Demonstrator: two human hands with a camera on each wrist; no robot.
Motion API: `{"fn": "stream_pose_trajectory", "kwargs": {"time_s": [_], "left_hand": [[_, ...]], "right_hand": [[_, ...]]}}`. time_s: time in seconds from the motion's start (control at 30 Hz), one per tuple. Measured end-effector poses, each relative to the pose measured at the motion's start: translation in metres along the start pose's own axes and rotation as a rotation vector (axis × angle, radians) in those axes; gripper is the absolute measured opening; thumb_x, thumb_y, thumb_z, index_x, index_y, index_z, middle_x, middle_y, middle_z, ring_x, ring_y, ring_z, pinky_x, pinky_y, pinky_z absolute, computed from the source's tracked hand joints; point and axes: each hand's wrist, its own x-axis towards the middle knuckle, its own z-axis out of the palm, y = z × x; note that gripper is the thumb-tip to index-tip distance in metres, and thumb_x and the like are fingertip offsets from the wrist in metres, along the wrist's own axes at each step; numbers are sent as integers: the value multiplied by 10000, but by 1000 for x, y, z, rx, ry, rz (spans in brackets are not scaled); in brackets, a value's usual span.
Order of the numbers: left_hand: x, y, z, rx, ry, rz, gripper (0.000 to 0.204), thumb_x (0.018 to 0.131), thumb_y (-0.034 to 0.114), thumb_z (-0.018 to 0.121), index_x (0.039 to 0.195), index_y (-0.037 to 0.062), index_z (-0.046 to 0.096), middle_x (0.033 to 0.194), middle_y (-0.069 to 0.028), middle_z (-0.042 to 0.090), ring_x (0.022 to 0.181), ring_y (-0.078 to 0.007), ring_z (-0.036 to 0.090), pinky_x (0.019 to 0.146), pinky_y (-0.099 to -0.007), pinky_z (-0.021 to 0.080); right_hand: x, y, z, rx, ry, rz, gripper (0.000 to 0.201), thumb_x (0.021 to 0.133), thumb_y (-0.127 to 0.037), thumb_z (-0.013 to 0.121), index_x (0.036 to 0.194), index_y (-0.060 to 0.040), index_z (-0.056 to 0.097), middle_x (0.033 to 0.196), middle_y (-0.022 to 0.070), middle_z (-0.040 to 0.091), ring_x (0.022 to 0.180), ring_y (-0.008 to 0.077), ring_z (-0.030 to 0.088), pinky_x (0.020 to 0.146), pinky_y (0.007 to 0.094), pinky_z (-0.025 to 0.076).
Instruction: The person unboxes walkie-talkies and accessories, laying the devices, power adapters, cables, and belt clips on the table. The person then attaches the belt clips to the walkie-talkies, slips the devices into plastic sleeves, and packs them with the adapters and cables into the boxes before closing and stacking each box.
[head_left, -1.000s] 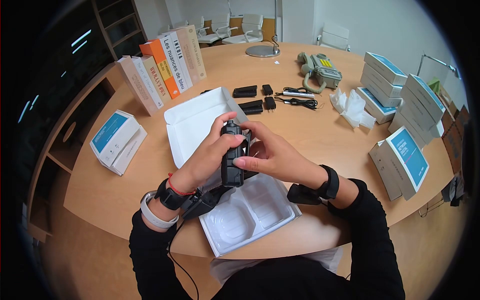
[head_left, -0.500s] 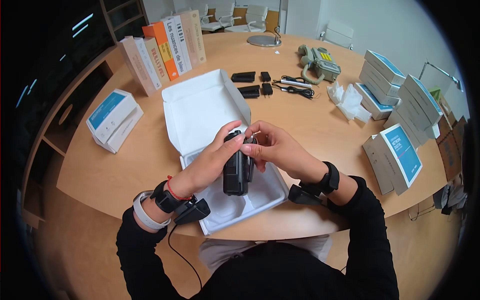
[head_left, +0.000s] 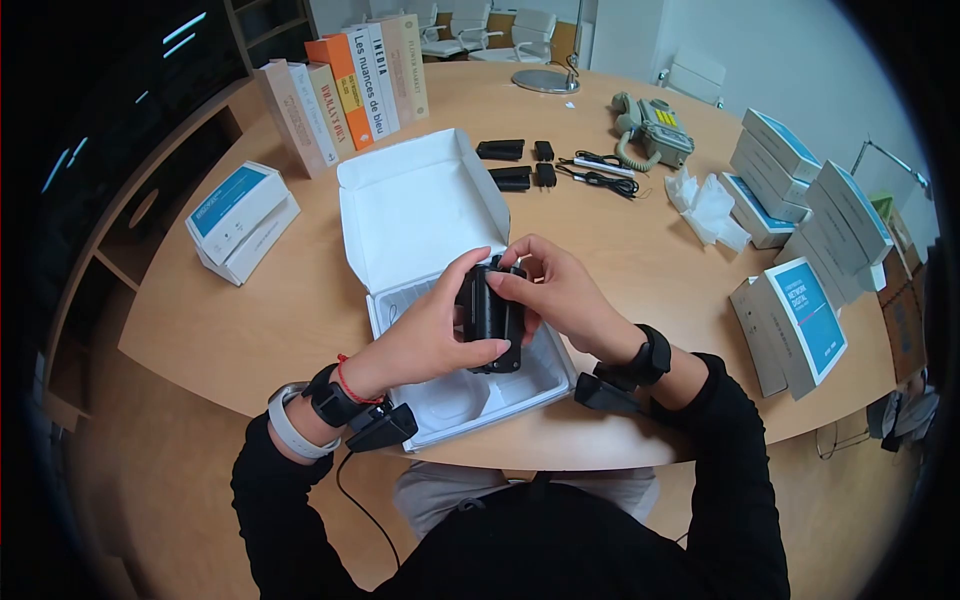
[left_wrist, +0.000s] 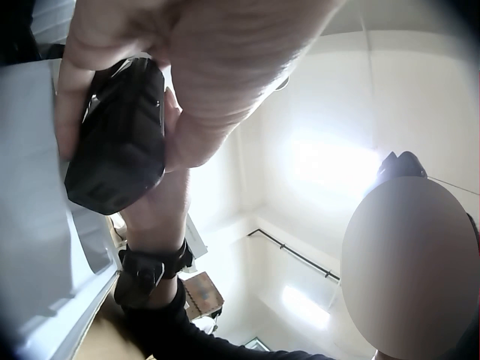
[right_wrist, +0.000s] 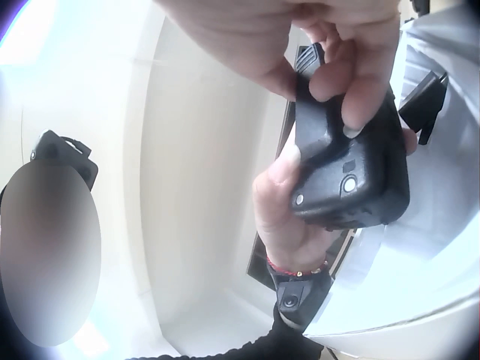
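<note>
A black two-way radio is held in both hands above the white tray of an open box. My left hand grips its left side, thumb across the lower end and fingers near the top. With curled fingers and thumb, my right hand pinches the radio's upper right part. The right wrist view shows two round metal contacts on one end of the radio, with right fingertips pressed against the part above. In the left wrist view the radio is seen end-on between the fingers.
The box's white lid stands open behind the hands. Beyond lie black pieces, plugs and cables. Books stand at back left, a telephone at back right. White-and-blue boxes and crumpled tissue are at right.
The radio has turned in the hands. My left thumb has slid from its top to its lower end, while the right fingers stay at the upper part. The head view has shifted.
</note>
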Motion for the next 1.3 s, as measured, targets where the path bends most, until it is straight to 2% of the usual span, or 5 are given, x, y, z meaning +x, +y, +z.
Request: {"fn": "stream_pose_trajectory", "kwargs": {"time_s": [0.37,0.43,0.63,0.87,1.3], "left_hand": [[1,21,-11,554,-10,42,871,779,241,713,1424,89,148,1206,-184,488,1037,-288,574,883,-355,476],[1,22,-11,723,-13,72,868,778,270,711,1422,83,159,1171,-194,520,1013,-313,585,867,-360,479],[-7,27,-13,814,-38,89,825,782,279,687,1407,72,189,1105,-232,557,968,-381,576,805,-384,472],[-26,17,-40,977,48,68,473,799,207,652,1220,67,487,1069,-163,582,961,-326,573,829,-375,462],[-1,-17,-33,1054,69,335,285,785,102,597,1064,48,578,910,-103,609,830,-282,584,730,-384,447]], "right_hand": [[-4,-10,-1,-260,4,-188,232,829,-141,656,964,-20,512,705,26,553,532,71,531,409,201,423],[-6,-10,-1,-549,106,-487,270,773,-175,690,924,-12,538,602,84,547,483,149,529,452,285,404],[-6,-16,-6,-602,71,-449,246,754,-185,691,898,-31,564,604,104,557,520,201,550,495,321,429],[1,-21,-30,-894,301,-700,214,757,-195,685,867,-59,562,611,107,558,537,247,563,497,338,433],[10,1,-21,-361,211,-482,209,809,-140,665,944,-35,545,565,17,471,506,84,445,462,253,359]]}}
